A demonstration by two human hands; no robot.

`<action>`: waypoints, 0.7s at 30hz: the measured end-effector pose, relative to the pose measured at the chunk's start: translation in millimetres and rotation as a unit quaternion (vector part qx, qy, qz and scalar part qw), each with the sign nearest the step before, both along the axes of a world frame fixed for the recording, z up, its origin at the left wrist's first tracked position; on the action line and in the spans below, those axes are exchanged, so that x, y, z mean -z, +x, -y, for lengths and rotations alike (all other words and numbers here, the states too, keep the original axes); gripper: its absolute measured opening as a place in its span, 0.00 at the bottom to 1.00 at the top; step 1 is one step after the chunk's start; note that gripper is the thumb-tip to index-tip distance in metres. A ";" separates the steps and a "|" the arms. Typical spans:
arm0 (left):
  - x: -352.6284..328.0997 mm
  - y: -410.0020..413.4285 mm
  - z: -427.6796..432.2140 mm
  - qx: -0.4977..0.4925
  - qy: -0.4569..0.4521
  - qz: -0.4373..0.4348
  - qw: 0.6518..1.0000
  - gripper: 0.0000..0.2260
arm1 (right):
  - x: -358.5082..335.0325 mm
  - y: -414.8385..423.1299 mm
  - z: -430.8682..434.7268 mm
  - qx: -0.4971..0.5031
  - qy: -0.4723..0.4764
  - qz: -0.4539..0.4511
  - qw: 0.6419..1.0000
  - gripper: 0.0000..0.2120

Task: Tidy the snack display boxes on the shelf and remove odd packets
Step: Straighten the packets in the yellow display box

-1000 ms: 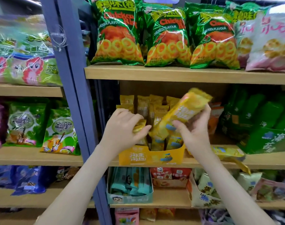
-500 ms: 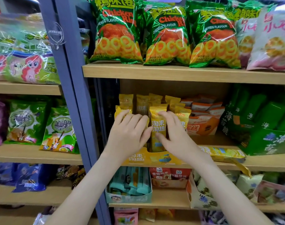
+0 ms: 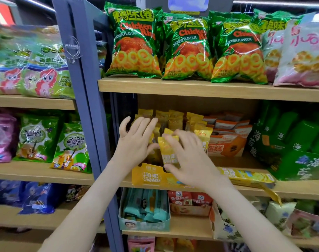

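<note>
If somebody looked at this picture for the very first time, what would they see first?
Probably the shiny green chip bags lined up on the top shelf, with orange rings printed on them. Next come the two hands in the middle: the left hand presses on the packets in the yellow box, and the right hand holds a yellow packet at its front.

Bright even light, foil glare, blurred edges, wide-angle bowing
</note>
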State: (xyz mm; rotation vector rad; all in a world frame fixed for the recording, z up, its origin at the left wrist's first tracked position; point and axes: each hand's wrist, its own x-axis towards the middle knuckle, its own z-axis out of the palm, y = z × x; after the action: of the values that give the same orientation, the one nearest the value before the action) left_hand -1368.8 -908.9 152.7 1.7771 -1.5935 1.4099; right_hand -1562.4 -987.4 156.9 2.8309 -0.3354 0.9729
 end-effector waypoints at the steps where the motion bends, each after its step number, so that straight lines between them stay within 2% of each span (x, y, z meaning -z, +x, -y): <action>1: 3.0 -3.0 -3.8 0.015 -0.005 -0.014 1.000 0.27 | 3.6 -0.6 -7.8 -0.033 0.022 -0.006 0.999 0.35; 4: 17.9 -19.8 -21.9 0.099 -0.074 -0.075 0.990 0.24 | 13.4 -2.2 -18.6 -0.086 0.076 0.014 0.993 0.35; 6: 24.3 -36.5 -29.4 0.130 -0.109 -0.080 0.982 0.25 | 14.0 -2.5 -17.6 -0.101 0.105 0.033 0.989 0.37; 8: 26.1 -48.7 -26.9 0.130 -0.104 -0.055 0.985 0.24 | 8.9 -4.2 -15.1 -0.136 0.144 0.010 0.980 0.41; 11: 22.9 -53.5 -17.5 0.129 -0.086 -0.054 0.986 0.21 | -3.3 -13.6 -9.6 -0.195 0.291 -0.036 0.936 0.43; 13: 22.3 -49.3 -14.2 0.126 -0.077 -0.049 0.988 0.19 | -10.8 -19.8 -0.1 -0.196 0.364 0.024 0.910 0.41; 14: 22.4 -47.3 -13.8 0.129 -0.071 -0.046 0.988 0.19 | -15.0 -20.4 5.0 -0.172 0.371 0.052 0.911 0.41; 16: 23.1 -44.4 -14.4 0.137 -0.058 -0.039 0.988 0.18 | -23.4 -13.2 16.6 -0.086 0.307 0.053 0.946 0.37; 18: 21.0 -42.9 -15.5 0.141 -0.048 -0.026 0.989 0.18 | -27.3 1.6 30.8 0.032 0.131 0.023 0.991 0.32; 20: 16.4 -41.5 -16.3 0.139 -0.046 -0.013 0.989 0.18 | -26.8 15.0 41.5 0.120 -0.022 -0.023 0.992 0.31; 21: 13.4 -40.4 -16.7 0.137 -0.046 -0.009 0.989 0.17 | -27.0 19.5 43.0 0.144 -0.051 -0.060 0.986 0.31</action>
State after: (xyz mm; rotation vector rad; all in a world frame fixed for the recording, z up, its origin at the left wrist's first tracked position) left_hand -1409.2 -892.1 139.3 1.4510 -1.6615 1.3088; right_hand -1542.8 -1030.4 183.9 2.6363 -0.6405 0.7341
